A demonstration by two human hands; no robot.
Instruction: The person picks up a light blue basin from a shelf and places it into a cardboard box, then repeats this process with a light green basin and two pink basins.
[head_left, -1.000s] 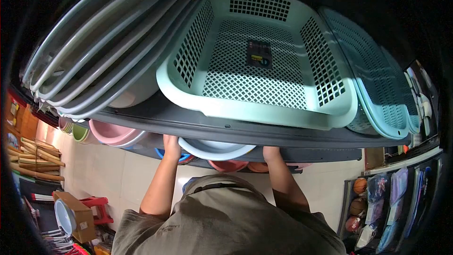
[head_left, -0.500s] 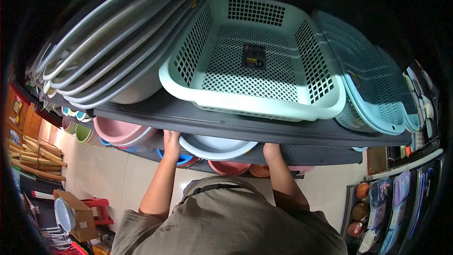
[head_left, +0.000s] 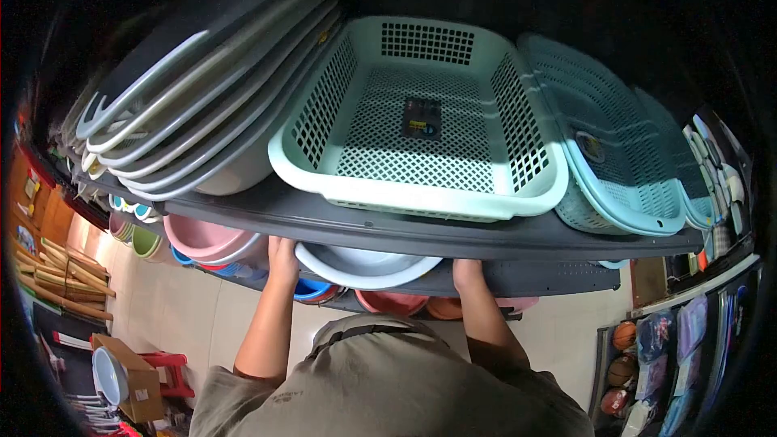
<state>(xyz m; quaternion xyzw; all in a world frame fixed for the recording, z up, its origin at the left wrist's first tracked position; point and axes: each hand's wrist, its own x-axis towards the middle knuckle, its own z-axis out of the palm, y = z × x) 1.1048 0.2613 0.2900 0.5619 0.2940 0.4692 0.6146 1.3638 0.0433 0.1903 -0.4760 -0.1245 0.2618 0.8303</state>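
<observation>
A pale grey-blue basin sticks out from under the front edge of the upper shelf, between my two hands. Just left of its rim is my left hand, reaching under that edge with its fingertips hidden. My right hand is at the other side, a small gap from the rim, and its fingers also disappear beneath the shelf. Whether either hand grips anything cannot be made out. Above them, a mint-green plastic basket with lattice sides rests on the dark upper shelf.
Tilted grey-white basins stand stacked at the upper left, blue-green baskets at the right. Pink basins sit lower left, and a red basin is below. A cardboard box and red stool are on the floor; balls hang right.
The view has shifted slightly, so the shelf and baskets appear lower and a little further left. My hands stay at either side of the basin, slightly further apart.
</observation>
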